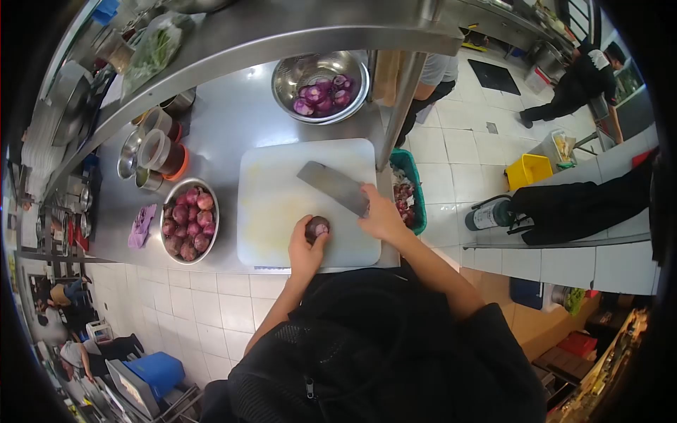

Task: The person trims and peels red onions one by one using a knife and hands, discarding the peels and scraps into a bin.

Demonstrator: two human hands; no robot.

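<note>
On a white cutting board (271, 204), my left hand (306, 247) is closed round a red onion (317, 229) near the board's front edge. My right hand (384, 217) grips a cleaver (331, 185), its broad blade over the board, pointing up and left, apart from the onion. A steel bowl (213, 243) of unpeeled red onions (189, 220) stands left of the board. Behind the board, another steel bowl (282, 81) holds peeled purple onions (324, 95).
A green bin (421, 211) with onion skins stands right of the counter. A steel shelf (282, 44) crosses above the counter's back. Sauce tubs (163, 153) and a purple cloth (142, 227) lie left. Other people (582, 84) stand farther off.
</note>
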